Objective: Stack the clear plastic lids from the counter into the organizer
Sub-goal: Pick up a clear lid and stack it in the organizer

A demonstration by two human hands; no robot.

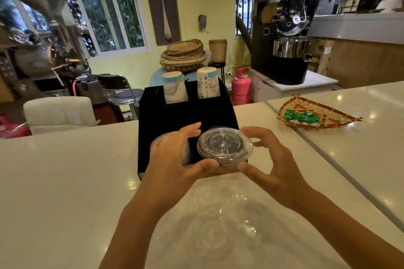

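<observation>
A stack of clear plastic lids (225, 145) is held over the front right compartment of the black organizer (185, 111). My left hand (175, 157) grips the stack from the left, thumb under its near rim. On the right, my right hand (269, 164) has its fingers spread and curved around the stack, thumb near the rim; contact is unclear. More clear lids (218, 220) lie scattered on the white counter (65, 181) between my forearms. Some lids in the front left compartment are mostly hidden behind my left hand.
Two stacks of paper cups (175, 89) stand in the organizer's rear slots. A woven fan-shaped tray (341, 113) with green packets lies on the counter at right. A seam splits the counter on the right. Chairs and a pink gas cylinder (240, 87) stand beyond the counter.
</observation>
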